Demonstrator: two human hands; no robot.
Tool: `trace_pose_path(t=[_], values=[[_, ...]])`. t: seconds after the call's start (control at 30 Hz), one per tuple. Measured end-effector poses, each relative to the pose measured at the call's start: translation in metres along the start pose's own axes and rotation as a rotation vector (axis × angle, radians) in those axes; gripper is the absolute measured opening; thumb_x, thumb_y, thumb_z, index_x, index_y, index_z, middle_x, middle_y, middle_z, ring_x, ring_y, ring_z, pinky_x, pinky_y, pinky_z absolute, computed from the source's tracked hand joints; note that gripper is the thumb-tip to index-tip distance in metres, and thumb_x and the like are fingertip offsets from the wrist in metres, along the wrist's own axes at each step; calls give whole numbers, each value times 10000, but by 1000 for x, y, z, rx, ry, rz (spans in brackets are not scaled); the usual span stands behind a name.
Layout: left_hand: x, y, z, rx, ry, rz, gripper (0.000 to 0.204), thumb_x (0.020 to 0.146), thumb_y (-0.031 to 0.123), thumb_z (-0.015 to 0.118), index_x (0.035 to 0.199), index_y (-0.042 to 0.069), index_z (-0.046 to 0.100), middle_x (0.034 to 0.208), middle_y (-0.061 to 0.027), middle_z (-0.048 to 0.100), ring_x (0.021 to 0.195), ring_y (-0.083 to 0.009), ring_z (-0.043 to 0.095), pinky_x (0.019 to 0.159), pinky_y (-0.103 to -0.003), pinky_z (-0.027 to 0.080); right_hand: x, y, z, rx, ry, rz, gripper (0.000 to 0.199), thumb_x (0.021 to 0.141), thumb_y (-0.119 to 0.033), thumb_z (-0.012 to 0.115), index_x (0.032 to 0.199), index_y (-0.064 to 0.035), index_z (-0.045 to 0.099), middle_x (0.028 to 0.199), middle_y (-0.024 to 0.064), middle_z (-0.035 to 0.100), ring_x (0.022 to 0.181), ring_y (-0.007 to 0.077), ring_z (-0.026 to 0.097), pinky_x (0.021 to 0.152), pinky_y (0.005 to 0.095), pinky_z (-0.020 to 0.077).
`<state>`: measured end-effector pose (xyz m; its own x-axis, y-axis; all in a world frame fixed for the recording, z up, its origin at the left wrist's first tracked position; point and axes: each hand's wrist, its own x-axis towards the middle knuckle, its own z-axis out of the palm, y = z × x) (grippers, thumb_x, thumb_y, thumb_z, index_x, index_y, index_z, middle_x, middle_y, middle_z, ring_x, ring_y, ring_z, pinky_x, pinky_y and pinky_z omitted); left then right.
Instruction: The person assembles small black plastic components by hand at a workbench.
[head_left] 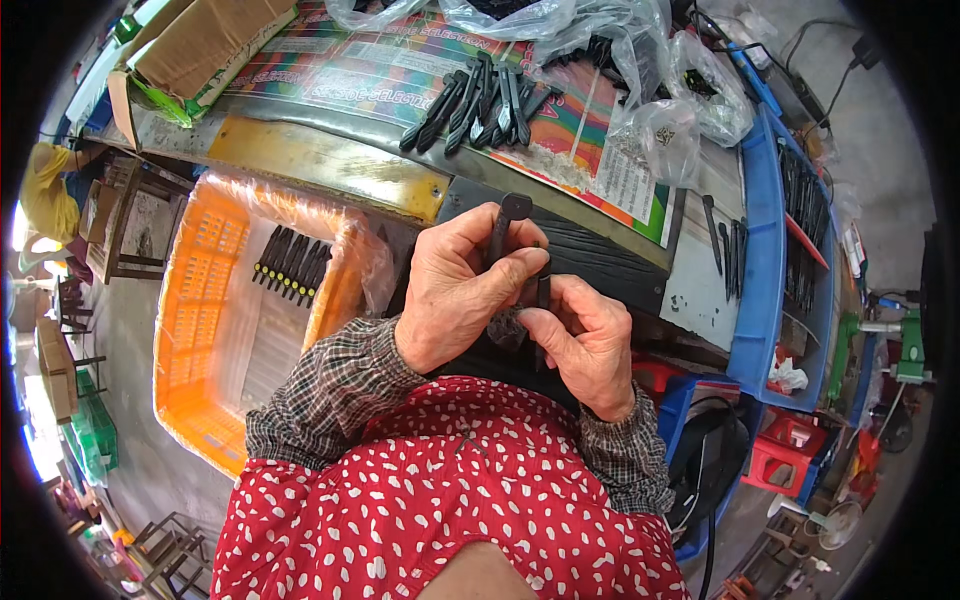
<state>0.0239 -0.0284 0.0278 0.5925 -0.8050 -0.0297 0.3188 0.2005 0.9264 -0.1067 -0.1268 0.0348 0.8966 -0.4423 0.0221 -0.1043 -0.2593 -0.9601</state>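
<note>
Orange perforated plastic crate (188, 325), film-lined, nine o'clock. Long blue plastic bin (755, 340), three o'clock. Heap of slim black pieces (483, 100), twelve. Centre: left hand (445, 285) grasping dark flat-headed stick (516, 207), head toward twelve; right hand (588, 340), thumb and fingers pinching slim black stick (544, 290) just beside it.
</note>
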Motion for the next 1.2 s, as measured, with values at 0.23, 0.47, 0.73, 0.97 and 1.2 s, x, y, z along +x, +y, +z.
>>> trace_pose_path(t=[0.23, 0.47, 0.73, 0.97, 1.2], values=[[-1, -7, 0, 65, 39, 61, 117, 881, 58, 618, 982, 7, 588, 713, 39, 535, 551, -12, 436, 474, -160, 331, 0, 1, 7, 25, 14, 2, 213, 837, -93, 676, 985, 35, 592, 734, 58, 597, 626, 85, 552, 567, 224, 449], [0, -8, -4, 55, 25, 38, 130, 885, 75, 619, 992, 9, 584, 728, 38, 540, 554, -7, 435, 477, -158, 334, 0, 3, 10, 46, 18, 26, 208, 851, -97, 664, 999, 31, 590, 700, 32, 583, 577, 67, 534, 519, 213, 431], [0, -4, -4, 42, 22, -39, 141, 869, 56, 621, 999, 11, 590, 723, 42, 547, 550, -7, 448, 464, -160, 332, 2, 4, 11, 160, 15, 96, 163, 907, -134, 606, 956, 22, 602, 643, -14, 559, 488, 26, 480, 431, 179, 379], [-3, -5, -9, -8, 14, -103, 133, 873, 57, 615, 995, 11, 589, 715, 40, 540, 542, -15, 448, 460, -163, 331, -1, 6, 11, 272, -16, 165, 155, 911, -134, 602, 929, 20, 601, 641, -15, 552, 477, 26, 470, 426, 176, 374], [-6, -7, -13, 5, -9, -118, 161, 898, 97, 603, 1028, 8, 569, 740, 24, 551, 554, -24, 453, 465, -161, 334, -2, 7, 11, 311, -40, 198, 161, 909, -133, 603, 958, 21, 606, 651, -11, 556, 483, 21, 469, 430, 165, 371]])
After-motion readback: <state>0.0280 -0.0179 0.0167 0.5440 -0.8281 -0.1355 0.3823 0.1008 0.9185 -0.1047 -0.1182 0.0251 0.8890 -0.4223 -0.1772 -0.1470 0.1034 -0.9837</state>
